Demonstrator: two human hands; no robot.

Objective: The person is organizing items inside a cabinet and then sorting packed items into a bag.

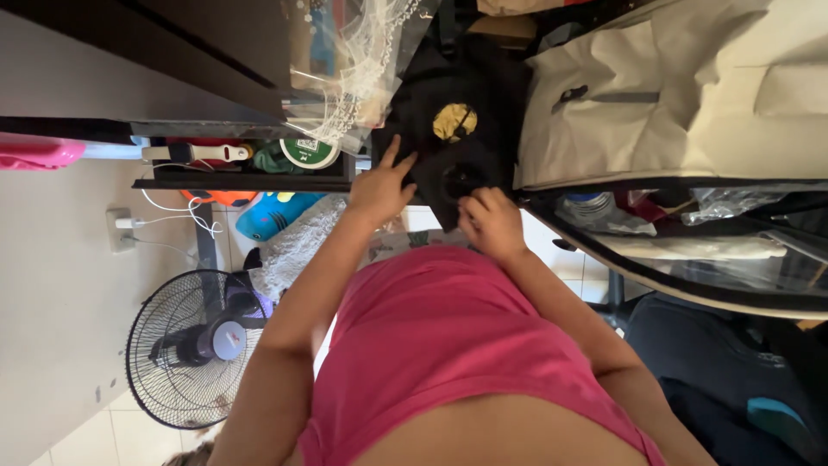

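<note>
Cluttered shelf — hands (435,207) on black bag (457,129)

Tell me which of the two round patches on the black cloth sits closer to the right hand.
The dark patch, just above the right hand on the black cloth. The yellow patch lies farther up, clear of both hands.

1. There is one view only, from a camera worn on the person's head.
2. It looks steeply down along the pink shirt (457,345) to both forearms, with the floor fan (194,345) beyond.
3. It sits close: the torso fills the lower half of the frame.
4. With no second view, nothing is shared.
</note>
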